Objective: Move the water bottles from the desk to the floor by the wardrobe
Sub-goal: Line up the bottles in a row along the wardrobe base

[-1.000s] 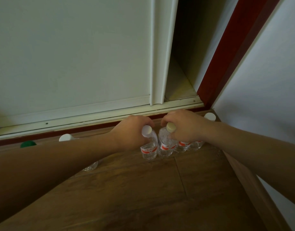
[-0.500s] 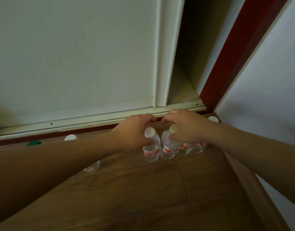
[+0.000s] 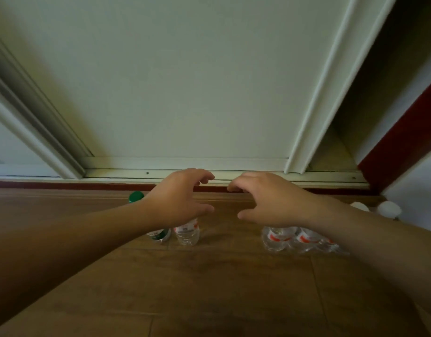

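Several clear water bottles stand on the wooden floor (image 3: 209, 288) in front of the white wardrobe door (image 3: 185, 81). My left hand (image 3: 180, 198) hovers open above a red-labelled bottle (image 3: 187, 233) and a green-capped bottle (image 3: 136, 196). My right hand (image 3: 265, 200) hovers open, fingers curled, above a row of red-labelled bottles (image 3: 277, 238). Two white caps (image 3: 389, 209) show past my right forearm. Neither hand holds anything. My arms hide the upper parts of most bottles.
The wardrobe's sliding track (image 3: 209, 172) and a dark red skirting strip (image 3: 63, 184) run along the floor behind the bottles. A dark red frame (image 3: 404, 142) and a white wall stand at the right. The wardrobe's open gap (image 3: 355, 105) lies right of the door.
Both hands have let go of the bottle tops and lifted with fingers spread. The view has swung left, so the bottle row now lies further right.
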A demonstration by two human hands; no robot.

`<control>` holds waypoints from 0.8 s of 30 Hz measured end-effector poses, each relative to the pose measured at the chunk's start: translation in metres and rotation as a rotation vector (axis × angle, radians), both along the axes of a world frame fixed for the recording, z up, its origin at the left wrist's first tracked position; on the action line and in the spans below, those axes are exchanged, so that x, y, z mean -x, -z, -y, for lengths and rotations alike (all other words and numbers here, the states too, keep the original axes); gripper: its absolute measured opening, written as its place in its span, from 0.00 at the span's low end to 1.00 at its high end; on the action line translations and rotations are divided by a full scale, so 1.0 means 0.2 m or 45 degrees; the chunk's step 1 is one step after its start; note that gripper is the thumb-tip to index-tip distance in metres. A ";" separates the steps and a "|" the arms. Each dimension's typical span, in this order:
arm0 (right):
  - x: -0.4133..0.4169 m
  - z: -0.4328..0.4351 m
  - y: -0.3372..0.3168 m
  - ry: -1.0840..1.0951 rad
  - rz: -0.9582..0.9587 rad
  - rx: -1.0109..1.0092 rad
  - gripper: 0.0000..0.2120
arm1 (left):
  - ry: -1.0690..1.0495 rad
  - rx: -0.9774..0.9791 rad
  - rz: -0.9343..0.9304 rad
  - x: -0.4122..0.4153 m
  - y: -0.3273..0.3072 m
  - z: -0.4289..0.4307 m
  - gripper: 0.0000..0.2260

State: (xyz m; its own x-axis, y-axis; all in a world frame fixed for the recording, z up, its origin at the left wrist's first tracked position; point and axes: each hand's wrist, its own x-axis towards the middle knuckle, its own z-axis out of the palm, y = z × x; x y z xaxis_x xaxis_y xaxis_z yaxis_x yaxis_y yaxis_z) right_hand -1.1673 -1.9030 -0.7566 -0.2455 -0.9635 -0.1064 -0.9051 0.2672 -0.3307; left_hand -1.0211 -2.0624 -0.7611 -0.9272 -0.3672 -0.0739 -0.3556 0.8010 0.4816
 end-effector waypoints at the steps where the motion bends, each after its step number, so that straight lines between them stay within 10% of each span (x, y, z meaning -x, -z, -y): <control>1: -0.03 0.05 0.01 -0.018 0.011 0.004 0.27 | -0.029 -0.011 0.002 -0.05 0.01 0.04 0.30; 24: -0.29 0.61 0.18 -0.084 -0.009 -0.087 0.19 | -0.186 -0.002 0.003 -0.45 0.22 0.53 0.18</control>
State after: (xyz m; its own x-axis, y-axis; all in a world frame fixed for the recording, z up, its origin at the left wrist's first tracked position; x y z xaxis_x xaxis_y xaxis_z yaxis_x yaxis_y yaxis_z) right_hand -1.1095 -2.0258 -0.7929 -0.1829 -0.9681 -0.1711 -0.9238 0.2288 -0.3069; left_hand -0.9302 -2.1693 -0.8046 -0.8637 -0.4980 -0.0769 -0.4696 0.7400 0.4815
